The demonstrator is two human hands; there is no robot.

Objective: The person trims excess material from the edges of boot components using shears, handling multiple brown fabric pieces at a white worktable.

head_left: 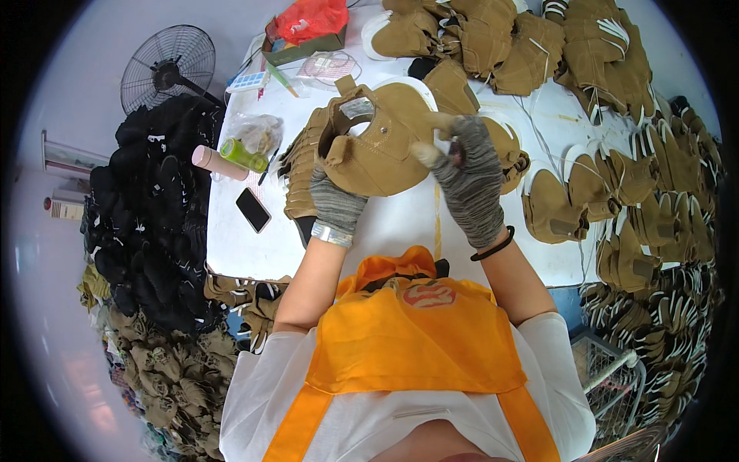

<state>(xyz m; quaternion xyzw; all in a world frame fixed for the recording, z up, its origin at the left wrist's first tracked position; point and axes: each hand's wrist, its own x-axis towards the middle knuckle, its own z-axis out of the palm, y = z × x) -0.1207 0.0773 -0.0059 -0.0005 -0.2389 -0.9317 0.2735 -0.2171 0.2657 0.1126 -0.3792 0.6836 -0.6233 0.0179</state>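
Head view, near to far: left hand in a grey knit glove grips the lower rim of one tan cap, fingers curled shut on it. Right hand, gloved too, pinches the cap's edge over the white table. Risk: fabric could slip from the right pinch, or an elbow could topple the stack beside it. Count: one phone, one fan, one green bottle; tan caps too many to count.

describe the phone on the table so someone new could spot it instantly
Start at the white table and go to its left edge, beside the heap of black caps. The phone lies flat there, just below a green bottle and a pink tube. It is the only dark, flat, glossy rectangle among them.
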